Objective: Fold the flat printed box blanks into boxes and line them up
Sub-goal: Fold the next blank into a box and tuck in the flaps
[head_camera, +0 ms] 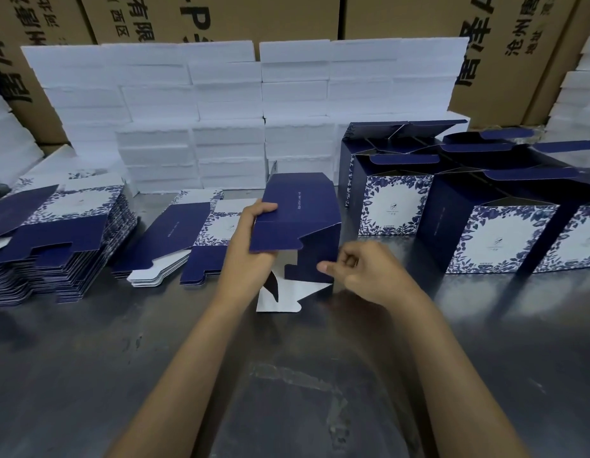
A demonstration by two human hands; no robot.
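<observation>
Left hand [250,236] is gripping the half-opened box blank [297,223] mid-table; right hand [359,269] is pinching its bottom flap [308,267]. Best squaring the sleeve before tucking flaps, then lining up beside the folded boxes [485,223].

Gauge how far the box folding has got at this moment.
Done: several folded boxes stand grouped at right, top flaps open. In hand: left hand and right hand shape one half-formed box. Left: a tall stack of blanks and a smaller pile.

Matt printed card blank [297,223], scuffed metal table [155,358]
</observation>
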